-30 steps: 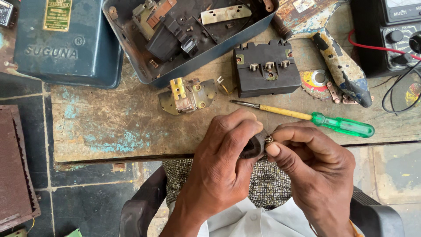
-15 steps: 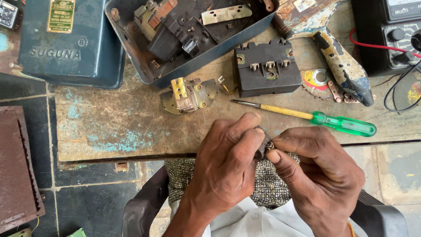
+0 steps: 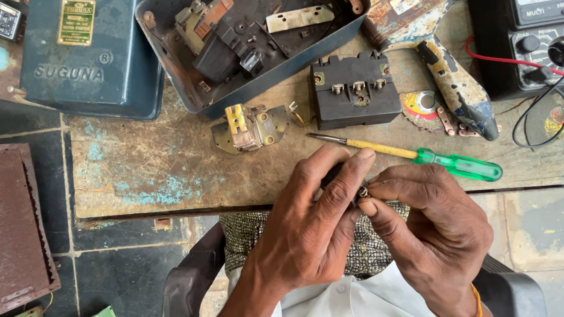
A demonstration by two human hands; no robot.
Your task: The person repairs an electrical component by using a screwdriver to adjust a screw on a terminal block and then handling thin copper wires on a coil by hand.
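Both hands are meeting just below the centre of the view, over the near edge of the worn wooden board (image 3: 176, 176). The left hand (image 3: 311, 229) is curling around a small dark part (image 3: 333, 175) that is mostly hidden in its fingers, and the right hand (image 3: 429, 229) is pinching a tiny metal piece (image 3: 363, 191) against it with thumb and forefinger; what the piece is cannot be told. At twelve o'clock from the hands, a screwdriver with a yellow shaft and translucent green handle (image 3: 435, 158) is lying flat, untouched. Beyond it a black rectangular terminal block (image 3: 355, 97) is sitting, and at eleven o'clock a small brass-and-steel bracket assembly (image 3: 249, 126) is resting beside an open blue-grey metal box (image 3: 247, 56).
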